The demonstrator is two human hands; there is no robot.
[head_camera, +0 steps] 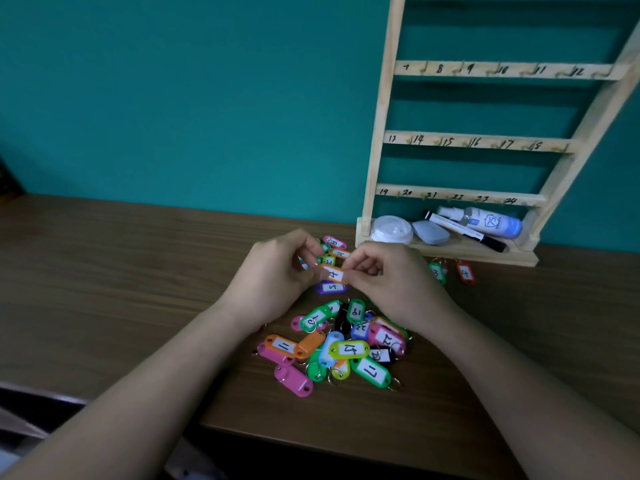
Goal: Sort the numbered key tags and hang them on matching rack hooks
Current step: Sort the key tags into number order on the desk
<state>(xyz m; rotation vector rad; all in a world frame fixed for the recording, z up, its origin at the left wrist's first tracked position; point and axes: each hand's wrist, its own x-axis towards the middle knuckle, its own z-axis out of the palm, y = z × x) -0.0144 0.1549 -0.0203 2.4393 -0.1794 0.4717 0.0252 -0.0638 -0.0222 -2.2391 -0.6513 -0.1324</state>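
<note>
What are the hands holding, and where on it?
An orange key tag, pinched at both ends: left hand at one, right hand at the other.

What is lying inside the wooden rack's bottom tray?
In the tray: a white round lid, a grey oval case, a marker and a spray bottle lying flat. The marker covers part of the bottle.

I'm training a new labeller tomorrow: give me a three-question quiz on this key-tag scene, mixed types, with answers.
1. Fill in: the black marker lies on the ____ of the rack.
2. Multiple choice: the left hand and right hand together pinch A) the marker, B) an orange tag, C) nothing.
3. True or false: tags already hang on the rack.
Key: 1 base; 2 B; 3 false.
</note>
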